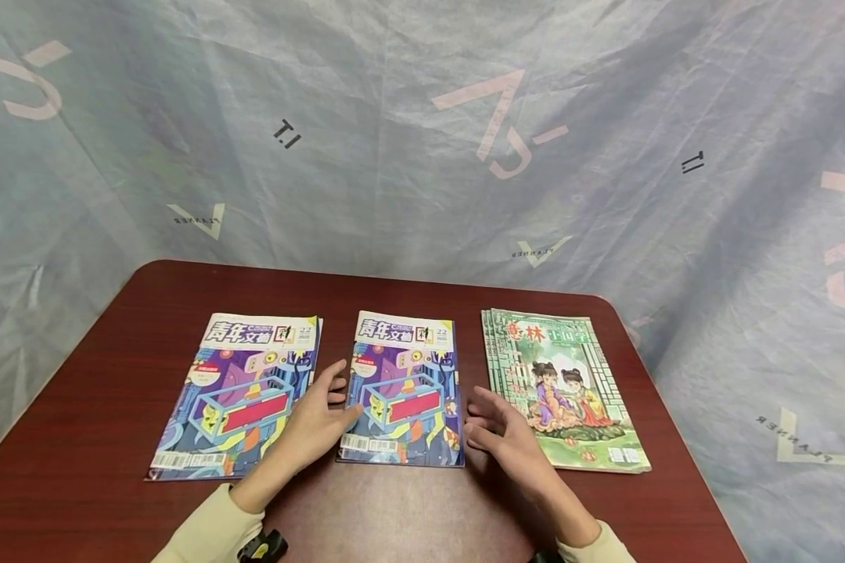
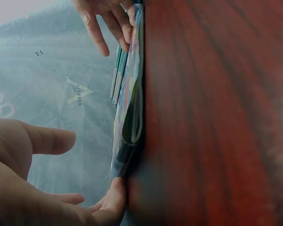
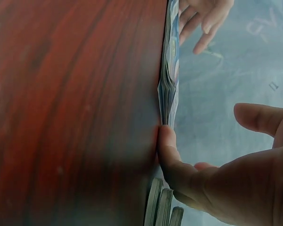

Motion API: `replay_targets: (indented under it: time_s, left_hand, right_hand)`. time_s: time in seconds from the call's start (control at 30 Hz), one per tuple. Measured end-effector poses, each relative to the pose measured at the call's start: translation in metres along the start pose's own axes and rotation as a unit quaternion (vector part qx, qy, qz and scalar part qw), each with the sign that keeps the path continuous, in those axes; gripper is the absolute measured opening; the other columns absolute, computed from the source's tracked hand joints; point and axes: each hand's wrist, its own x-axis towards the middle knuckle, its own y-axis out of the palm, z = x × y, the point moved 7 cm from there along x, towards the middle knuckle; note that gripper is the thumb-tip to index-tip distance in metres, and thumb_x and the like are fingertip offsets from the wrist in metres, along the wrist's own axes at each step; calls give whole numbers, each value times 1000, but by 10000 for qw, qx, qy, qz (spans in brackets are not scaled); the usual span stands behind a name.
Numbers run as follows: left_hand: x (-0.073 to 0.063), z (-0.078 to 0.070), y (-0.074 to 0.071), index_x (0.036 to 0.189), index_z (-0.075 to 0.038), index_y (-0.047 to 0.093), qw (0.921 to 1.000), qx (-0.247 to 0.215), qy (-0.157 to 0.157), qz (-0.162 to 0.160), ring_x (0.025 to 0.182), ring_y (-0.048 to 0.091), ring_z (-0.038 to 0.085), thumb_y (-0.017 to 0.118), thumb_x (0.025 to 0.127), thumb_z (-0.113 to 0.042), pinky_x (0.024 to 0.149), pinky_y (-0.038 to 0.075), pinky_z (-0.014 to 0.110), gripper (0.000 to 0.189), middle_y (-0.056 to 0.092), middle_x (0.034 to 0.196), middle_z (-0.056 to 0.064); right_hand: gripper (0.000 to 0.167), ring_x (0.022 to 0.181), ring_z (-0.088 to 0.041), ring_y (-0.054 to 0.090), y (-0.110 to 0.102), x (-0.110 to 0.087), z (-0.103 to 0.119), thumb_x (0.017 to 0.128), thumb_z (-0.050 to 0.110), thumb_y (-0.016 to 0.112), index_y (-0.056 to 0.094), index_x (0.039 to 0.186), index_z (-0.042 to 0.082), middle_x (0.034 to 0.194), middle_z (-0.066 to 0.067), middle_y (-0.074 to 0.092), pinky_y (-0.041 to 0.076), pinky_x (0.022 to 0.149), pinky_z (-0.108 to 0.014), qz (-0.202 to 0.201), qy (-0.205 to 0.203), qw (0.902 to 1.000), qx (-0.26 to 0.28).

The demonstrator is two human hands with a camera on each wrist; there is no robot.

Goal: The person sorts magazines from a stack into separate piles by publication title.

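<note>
A purple and blue magazine (image 1: 411, 367) lies flat on the table between both hands. My left hand (image 1: 313, 426) is along its left edge, thumb over the lower left part of the cover; the left wrist view shows fingertips right at the folded spine (image 2: 136, 113). On the other side, my right hand (image 1: 510, 446) has a fingertip at the page edges (image 3: 167, 96), its thumb raised apart from the other fingers. Both hands' fingers are relaxed, gently bent, and grip nothing. A matching magazine (image 1: 228, 391) lies to the left, partly hidden behind my left hand and forearm.
To the right lies a fanned stack of green magazines (image 1: 570, 399), close by my right hand. The dark red wooden table (image 1: 422, 512) has rounded far corners. A grey printed cloth (image 1: 394, 156) hangs behind and beside it.
</note>
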Motion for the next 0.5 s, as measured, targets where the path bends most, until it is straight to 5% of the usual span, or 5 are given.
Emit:
replay_targets:
  time_s: [0.23,0.5]
  left_hand:
    - [2,-1,0,169,3,37,9987,-409,-292,45,136,62,49,75,105,-10,111,55,61,75,59,153,33]
    - [4,-2,2,167,0,43,9984,-502,-257,-9,136,61,45,77,103,-10,110,54,61,72,59,154,29]
  right_hand:
    - [64,136,-50,61,6,-2,3,109,-2,62,35,166,-13,153,-40,53,64,97,-43,243,49,9997,28]
    - [64,140,-50,58,6,-2,2,110,1,61,34,167,-11,156,-39,51,64,99,-43,387,118,9991,86]
